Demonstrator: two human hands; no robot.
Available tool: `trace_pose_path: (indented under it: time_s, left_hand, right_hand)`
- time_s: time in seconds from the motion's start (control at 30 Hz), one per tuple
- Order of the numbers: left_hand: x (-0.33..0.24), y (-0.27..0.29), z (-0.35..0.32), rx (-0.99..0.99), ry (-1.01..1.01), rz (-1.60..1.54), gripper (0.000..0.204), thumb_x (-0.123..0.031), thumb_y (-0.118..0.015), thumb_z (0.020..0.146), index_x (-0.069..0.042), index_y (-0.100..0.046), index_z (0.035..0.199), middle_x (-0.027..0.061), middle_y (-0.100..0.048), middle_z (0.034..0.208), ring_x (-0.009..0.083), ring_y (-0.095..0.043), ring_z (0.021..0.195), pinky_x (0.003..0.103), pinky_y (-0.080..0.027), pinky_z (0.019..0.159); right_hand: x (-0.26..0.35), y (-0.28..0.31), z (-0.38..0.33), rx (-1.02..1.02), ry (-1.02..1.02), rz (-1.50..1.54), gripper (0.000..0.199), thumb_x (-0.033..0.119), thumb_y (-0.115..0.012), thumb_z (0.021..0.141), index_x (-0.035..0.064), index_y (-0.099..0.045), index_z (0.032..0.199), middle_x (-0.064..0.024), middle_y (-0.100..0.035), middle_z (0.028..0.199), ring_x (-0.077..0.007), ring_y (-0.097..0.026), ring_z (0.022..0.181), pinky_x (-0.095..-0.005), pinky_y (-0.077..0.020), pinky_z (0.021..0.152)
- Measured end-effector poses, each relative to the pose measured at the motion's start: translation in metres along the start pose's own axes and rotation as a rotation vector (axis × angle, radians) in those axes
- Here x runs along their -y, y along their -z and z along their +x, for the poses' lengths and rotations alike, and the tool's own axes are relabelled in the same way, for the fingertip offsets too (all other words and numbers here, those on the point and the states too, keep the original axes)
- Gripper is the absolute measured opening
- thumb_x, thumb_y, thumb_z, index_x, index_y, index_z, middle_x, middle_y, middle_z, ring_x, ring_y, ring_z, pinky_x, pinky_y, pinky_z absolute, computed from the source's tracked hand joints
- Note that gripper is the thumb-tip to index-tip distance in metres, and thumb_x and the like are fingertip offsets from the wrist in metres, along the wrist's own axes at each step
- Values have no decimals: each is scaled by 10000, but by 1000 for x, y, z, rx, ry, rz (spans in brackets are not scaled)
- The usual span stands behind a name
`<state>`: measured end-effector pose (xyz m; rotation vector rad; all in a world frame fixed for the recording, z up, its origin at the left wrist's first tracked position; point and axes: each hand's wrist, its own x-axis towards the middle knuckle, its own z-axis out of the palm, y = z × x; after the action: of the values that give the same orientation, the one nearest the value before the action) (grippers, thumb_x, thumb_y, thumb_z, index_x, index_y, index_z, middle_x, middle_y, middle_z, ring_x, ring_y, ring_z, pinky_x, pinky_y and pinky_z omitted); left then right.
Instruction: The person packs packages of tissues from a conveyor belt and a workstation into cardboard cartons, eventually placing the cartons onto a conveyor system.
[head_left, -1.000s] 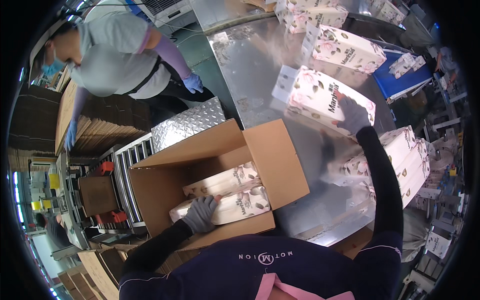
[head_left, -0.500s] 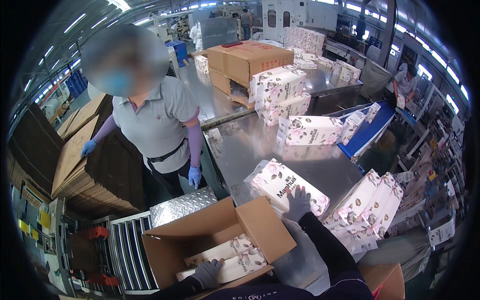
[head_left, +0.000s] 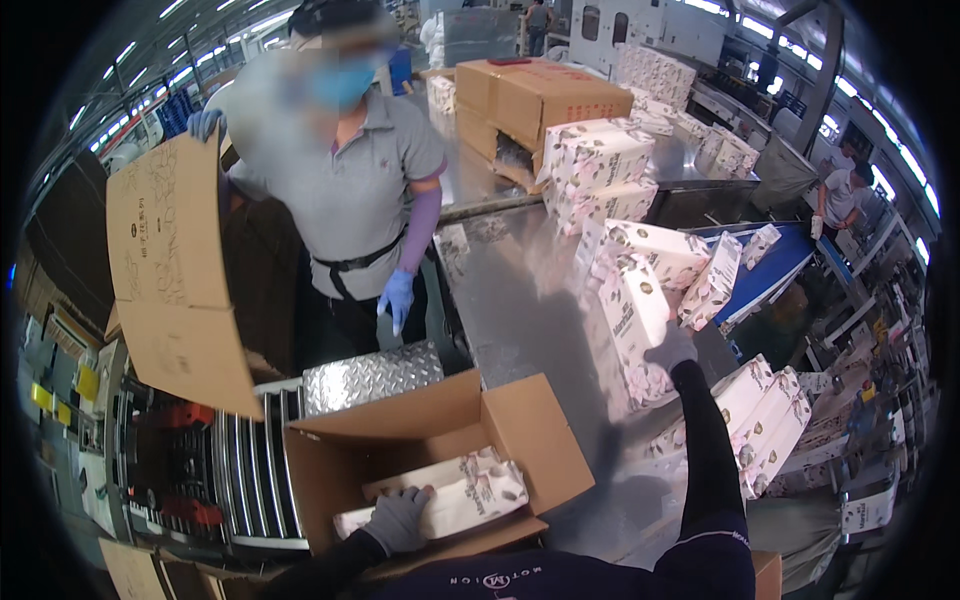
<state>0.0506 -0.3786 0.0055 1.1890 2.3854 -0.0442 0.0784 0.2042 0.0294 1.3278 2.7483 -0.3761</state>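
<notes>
- While our left hand lies over the nearer flowered pack inside the carton, its fingers curve down close together; we cannot tell whether it pinches.
- Out on the metal table, our right hand presses against the right side of a tall pack; its far side is hidden, so we cannot tell how firmly it grips.
- Around our left hand, the open carton holds two packs that we can see, the nearer one and a farther pack just beside it; we judge it only partly filled.
- Outside it, much remains: a slanted row of packs at our right, a pack behind the tall one, another leaning by the blue belt, and a stack beyond.
- Farther back sits a large brown box with an opening in its side, contents unclear to us.
- Across from us, a co-worker holds up a cardboard sheet.
</notes>
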Motion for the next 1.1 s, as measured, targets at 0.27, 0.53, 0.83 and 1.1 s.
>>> trace_pose_path:
  time_s: [0.27,0.53,0.83,1.1]
  left_hand:
    - [-6,-53,16,59,-138,61,861,-276,-698,690,15,-325,1409,165,-525,1149,313,-573,943,465,-467,685]
    - [9,-131,24,-272,-211,-67,691,-176,-609,792,3,-357,1409,267,-498,1211,378,-551,1075,524,-476,841]
    - [0,-42,25,258,-105,22,944,-400,-670,706,-65,-254,1484,192,-533,1175,339,-598,1000,430,-508,815]
    - [16,-38,30,154,-174,69,1142,-630,-746,628,1,-263,1448,244,-441,1288,400,-465,1174,471,-413,967]
  right_hand:
    - [96,46,-154,97,763,1282,975,-95,-651,716,94,-142,1526,-218,-504,1322,-300,-607,1110,-365,-550,891]
    - [230,-58,-217,43,1689,22,713,273,-739,789,334,-432,1429,-147,-537,1221,-306,-531,1144,-391,-435,922]
    - [247,-259,-197,853,1024,-222,643,589,-476,897,290,-380,1458,-298,-329,1471,-506,-374,1301,-647,-289,1029]
    - [34,-3,-13,-564,165,-331,802,596,-561,820,120,-395,1445,-222,-297,1513,-407,-270,1395,-537,-184,1124]
